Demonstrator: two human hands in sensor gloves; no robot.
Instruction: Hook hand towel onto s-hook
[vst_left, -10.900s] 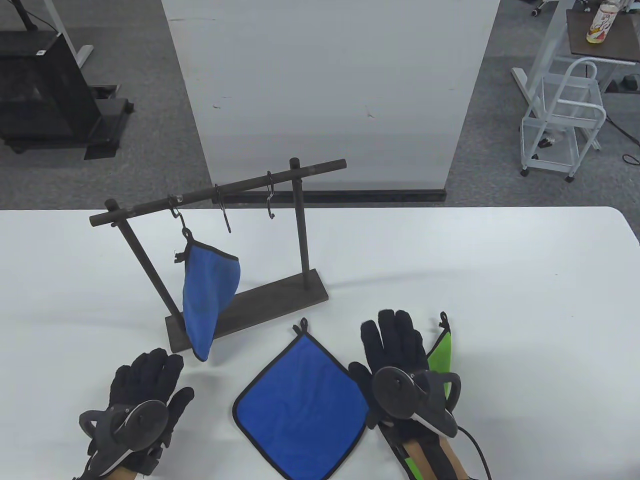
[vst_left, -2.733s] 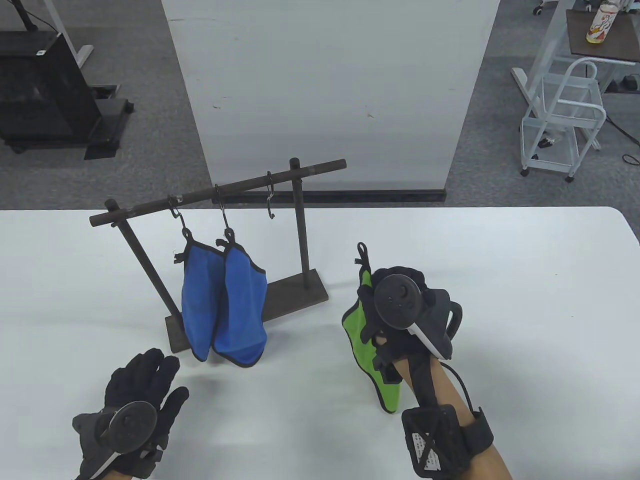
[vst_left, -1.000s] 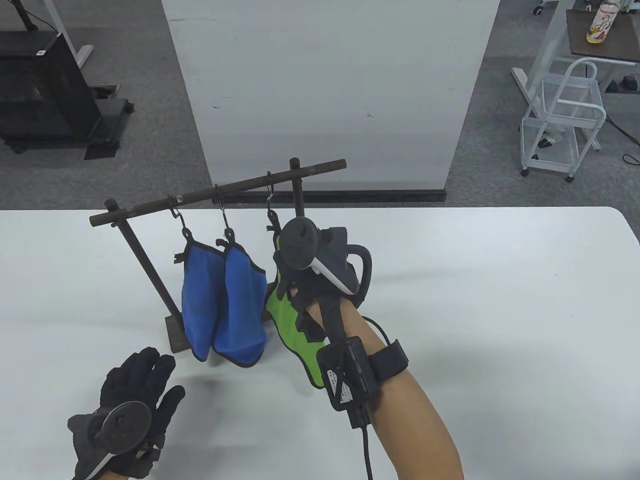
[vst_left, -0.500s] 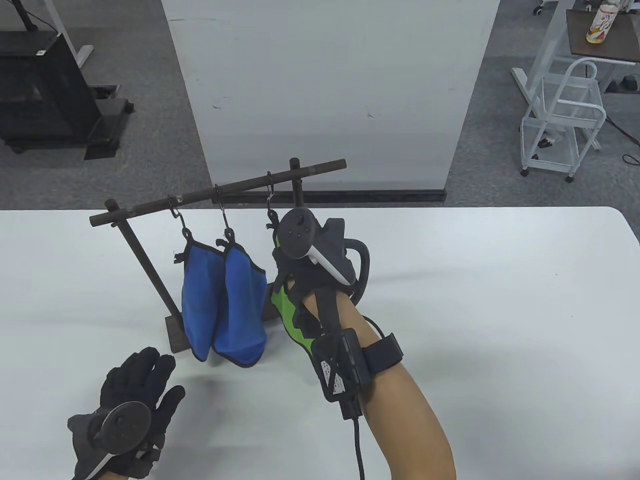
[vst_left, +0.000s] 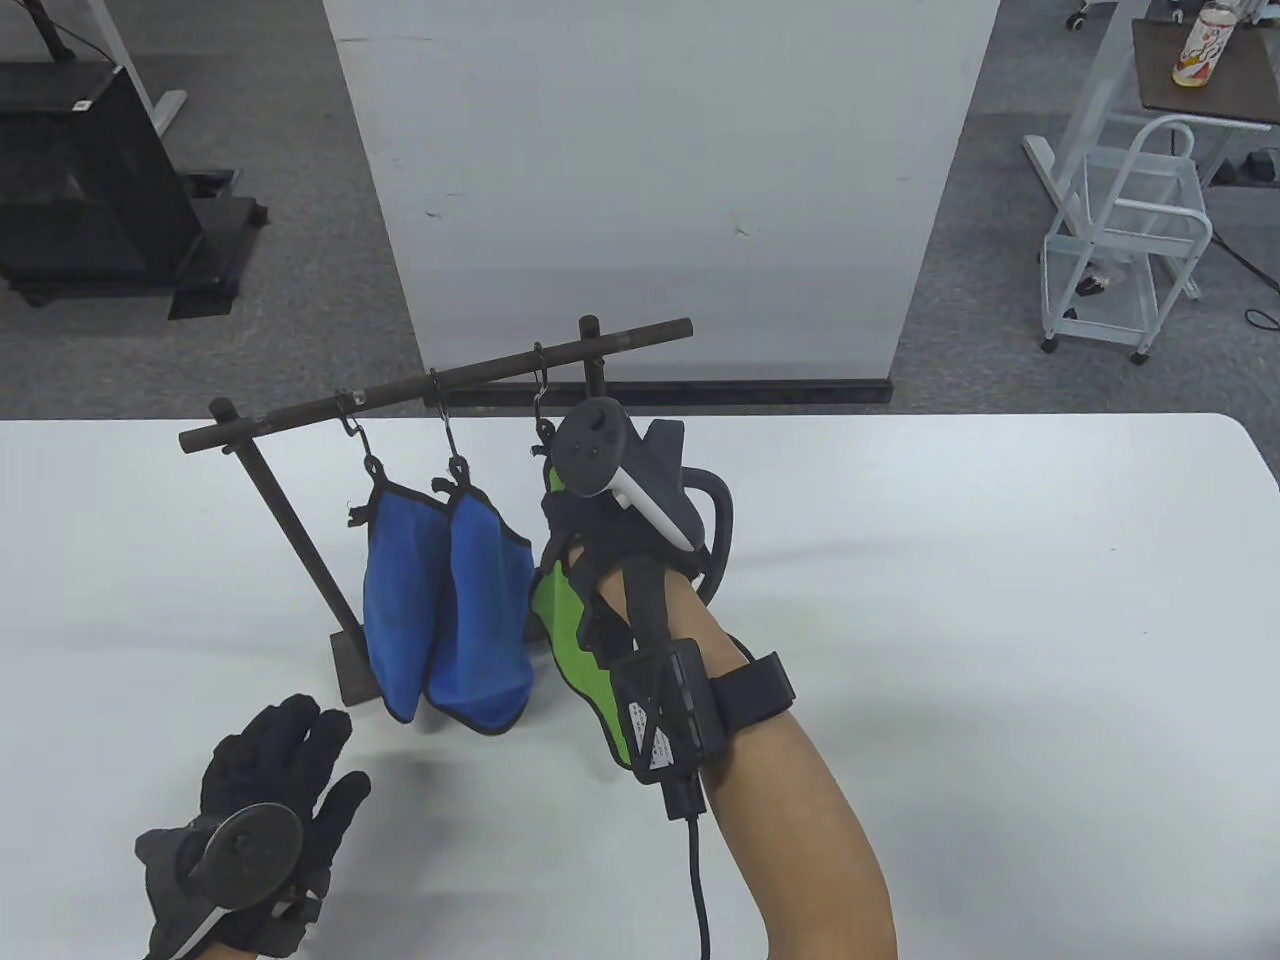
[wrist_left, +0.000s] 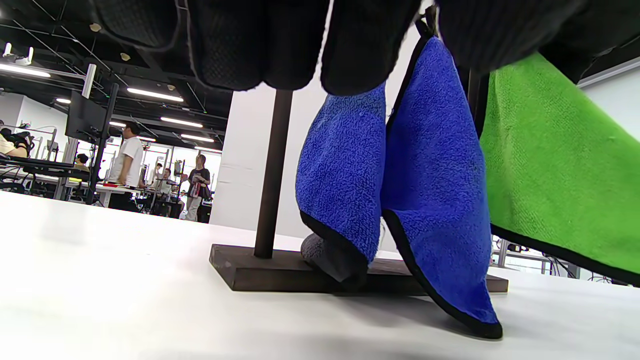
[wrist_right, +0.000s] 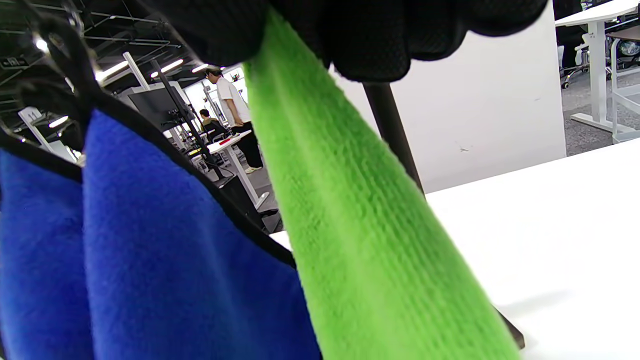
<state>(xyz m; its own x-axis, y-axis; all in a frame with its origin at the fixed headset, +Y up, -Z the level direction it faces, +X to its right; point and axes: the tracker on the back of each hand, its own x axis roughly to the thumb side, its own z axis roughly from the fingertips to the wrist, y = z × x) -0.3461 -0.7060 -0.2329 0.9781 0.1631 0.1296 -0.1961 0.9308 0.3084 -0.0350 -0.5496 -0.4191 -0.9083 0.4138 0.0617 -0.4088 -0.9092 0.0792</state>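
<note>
A dark rack (vst_left: 430, 385) stands on the table with three S-hooks. Two blue towels (vst_left: 445, 600) hang from the left and middle hooks. My right hand (vst_left: 575, 510) grips the top of a green towel (vst_left: 570, 640) and holds its black loop right at the right S-hook (vst_left: 541, 400). I cannot tell whether the loop is on the hook. The green towel hangs down below my hand, also in the right wrist view (wrist_right: 360, 225) and the left wrist view (wrist_left: 555, 175). My left hand (vst_left: 270, 790) lies flat and empty on the table at the front left.
The rack's base plate (vst_left: 590, 590) and right post (vst_left: 600, 470) stand just behind my right hand. A white pillar (vst_left: 650, 180) rises behind the table. A white cart (vst_left: 1130, 240) stands on the floor at the far right.
My right hand has carried the green towel from the table's middle up to the right S-hook. In the last half second it rose a little and nudged left. The left hand has stayed still.
</note>
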